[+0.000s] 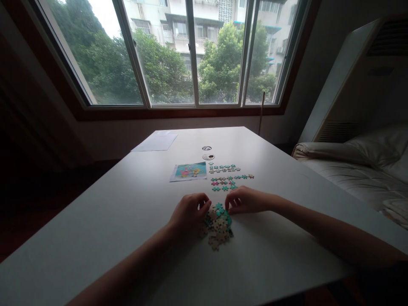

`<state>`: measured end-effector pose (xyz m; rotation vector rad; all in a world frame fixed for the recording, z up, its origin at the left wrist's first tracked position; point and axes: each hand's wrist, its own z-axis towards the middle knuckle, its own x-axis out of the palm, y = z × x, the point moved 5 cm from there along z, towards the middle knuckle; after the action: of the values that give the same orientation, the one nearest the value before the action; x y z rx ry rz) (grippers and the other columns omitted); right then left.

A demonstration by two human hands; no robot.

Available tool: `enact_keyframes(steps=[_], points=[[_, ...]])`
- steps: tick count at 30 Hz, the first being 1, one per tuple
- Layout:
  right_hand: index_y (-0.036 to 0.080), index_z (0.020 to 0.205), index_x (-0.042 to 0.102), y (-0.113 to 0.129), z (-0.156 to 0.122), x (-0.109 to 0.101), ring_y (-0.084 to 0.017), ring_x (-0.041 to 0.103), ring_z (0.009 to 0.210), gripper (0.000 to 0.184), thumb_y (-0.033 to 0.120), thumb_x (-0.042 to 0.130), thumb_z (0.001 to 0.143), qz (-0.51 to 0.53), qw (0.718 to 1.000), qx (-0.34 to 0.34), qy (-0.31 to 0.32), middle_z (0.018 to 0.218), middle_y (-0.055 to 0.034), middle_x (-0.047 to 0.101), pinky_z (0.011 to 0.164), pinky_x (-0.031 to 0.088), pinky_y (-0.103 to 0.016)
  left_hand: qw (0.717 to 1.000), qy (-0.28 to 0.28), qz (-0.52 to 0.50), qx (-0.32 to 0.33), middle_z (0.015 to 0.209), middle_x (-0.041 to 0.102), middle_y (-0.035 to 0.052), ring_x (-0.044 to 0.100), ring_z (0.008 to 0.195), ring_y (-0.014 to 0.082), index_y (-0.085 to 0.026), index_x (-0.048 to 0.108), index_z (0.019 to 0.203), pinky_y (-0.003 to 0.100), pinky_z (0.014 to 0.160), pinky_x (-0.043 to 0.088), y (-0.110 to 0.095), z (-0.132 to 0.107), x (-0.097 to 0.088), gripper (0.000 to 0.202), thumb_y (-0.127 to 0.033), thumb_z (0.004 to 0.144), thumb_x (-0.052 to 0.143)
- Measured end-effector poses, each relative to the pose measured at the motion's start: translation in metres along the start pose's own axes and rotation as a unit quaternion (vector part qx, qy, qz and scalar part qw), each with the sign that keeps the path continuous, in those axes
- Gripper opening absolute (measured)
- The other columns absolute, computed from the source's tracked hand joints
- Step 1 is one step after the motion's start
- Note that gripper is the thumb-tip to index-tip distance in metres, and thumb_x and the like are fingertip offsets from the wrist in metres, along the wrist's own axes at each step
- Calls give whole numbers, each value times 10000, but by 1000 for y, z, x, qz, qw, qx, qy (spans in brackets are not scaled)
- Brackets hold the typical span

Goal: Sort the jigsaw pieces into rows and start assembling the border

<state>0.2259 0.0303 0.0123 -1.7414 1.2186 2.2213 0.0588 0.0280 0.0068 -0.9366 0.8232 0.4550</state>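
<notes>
A loose heap of beige-and-teal, flat jigsaw pieces (pixel 219 230) lies on the smooth white bench (pixel 127 212). At the heap's far-left edge, the left hand (pixel 192 207) curls inward; at its far-right edge, the right hand (pixel 241 199) bends its fingers down; whether either pinches a piece, I cannot tell. The pieces look light and stiff, probably best taken by their edges.

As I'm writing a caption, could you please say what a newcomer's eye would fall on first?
Probably the bright window across the top. Next, the heap of puzzle pieces on the white table, with the left hand and right hand on either side of its far end.
</notes>
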Motion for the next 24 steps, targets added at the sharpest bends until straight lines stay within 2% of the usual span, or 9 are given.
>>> enact_keyframes(steps=[6,12,24], points=[[180,963,613,0,-8,0,-74,510,586,254,313,611,746,17,999,2,36,657,23,566,545,389,-173,1000,2,-2,-1,561,549,-26,454,511,99,-157,595,652,198,504,316,-1,-1,3,192,-254,785,497],[195,1006,604,-2,-7,2,-74,501,586,290,323,612,746,25,999,1,42,675,22,566,550,394,-173,1000,9,-6,3,570,556,-18,453,517,102,-156,606,656,202,508,321,-4,-1,4,193,-250,781,493],[211,1024,604,5,-11,0,-77,510,607,269,262,585,760,-6,997,-18,69,678,20,566,565,382,-175,1000,16,-3,7,575,556,-20,456,519,103,-158,593,656,197,510,315,-4,-2,5,194,-254,791,492]])
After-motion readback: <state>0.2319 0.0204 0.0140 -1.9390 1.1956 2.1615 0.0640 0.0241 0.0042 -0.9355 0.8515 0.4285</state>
